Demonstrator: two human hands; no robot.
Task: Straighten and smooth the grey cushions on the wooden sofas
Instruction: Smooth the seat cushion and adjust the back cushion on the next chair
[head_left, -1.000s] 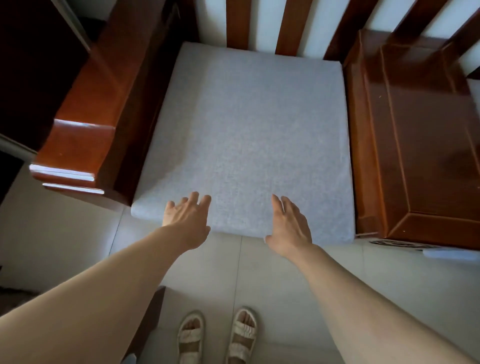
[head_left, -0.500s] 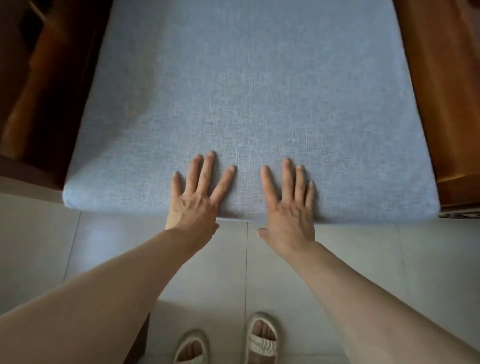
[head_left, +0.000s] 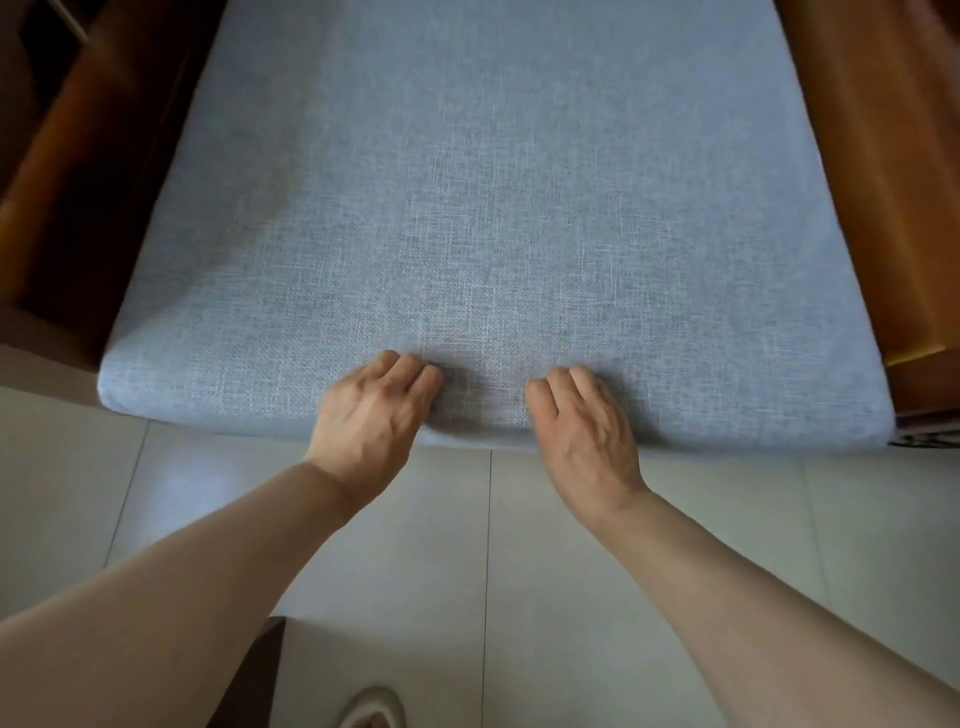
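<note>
A grey woven cushion (head_left: 493, 208) lies flat on the seat of a wooden sofa and fills most of the view. Both my hands are at the middle of its front edge. My left hand (head_left: 374, 415) has its fingers curled down onto the top of the fabric and grips the edge. A little to the right, my right hand (head_left: 582, 431) grips the same edge with fingers curled in the same way. The fabric dents slightly between them. Both thumbs are hidden below the edge.
Brown wooden armrests flank the cushion, the left armrest (head_left: 78, 182) in shadow and the right armrest (head_left: 893, 182) lit. Pale floor tiles (head_left: 519, 571) lie below the seat. My sandal (head_left: 371, 709) and a dark wooden piece (head_left: 249, 675) show at the bottom.
My hands reached the cushion and lay flat on it with fingers spread. Now the fingers have curled and pulled back to grip the front edge. The view has moved closer.
</note>
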